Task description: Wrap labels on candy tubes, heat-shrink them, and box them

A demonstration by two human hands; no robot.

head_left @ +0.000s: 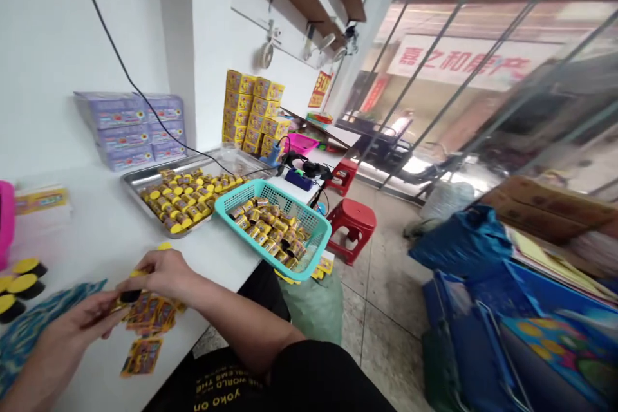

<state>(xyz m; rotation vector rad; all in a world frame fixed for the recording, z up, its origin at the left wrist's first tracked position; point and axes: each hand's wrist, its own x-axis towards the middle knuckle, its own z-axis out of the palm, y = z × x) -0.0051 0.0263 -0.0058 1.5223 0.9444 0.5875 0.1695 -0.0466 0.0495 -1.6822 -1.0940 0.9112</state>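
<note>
Over the near left of the table, my left hand (pixel 67 335) and my right hand (pixel 164 277) meet around a small black-and-yellow tub (pixel 130 296). Both sets of fingers are closed on it and hide most of it. Right beneath lies a loose pile of small printed labels (pixel 152 315), with one label (pixel 141 356) apart nearer the table edge. Several black tubs with yellow lids (pixel 24 284) stand beyond my left hand. A blue patterned cloth or strip (pixel 48 302) lies beside my left wrist.
A metal tray (pixel 132 187) with many labelled tubs sits beyond my hands. A turquoise basket (pixel 309 264) of similar tubs overhangs the table edge. Purple packs (pixel 128 132) and yellow boxes (pixel 251 109) are stacked behind. Red stools (pixel 352 215) and blue bags (pixel 463 238) stand right.
</note>
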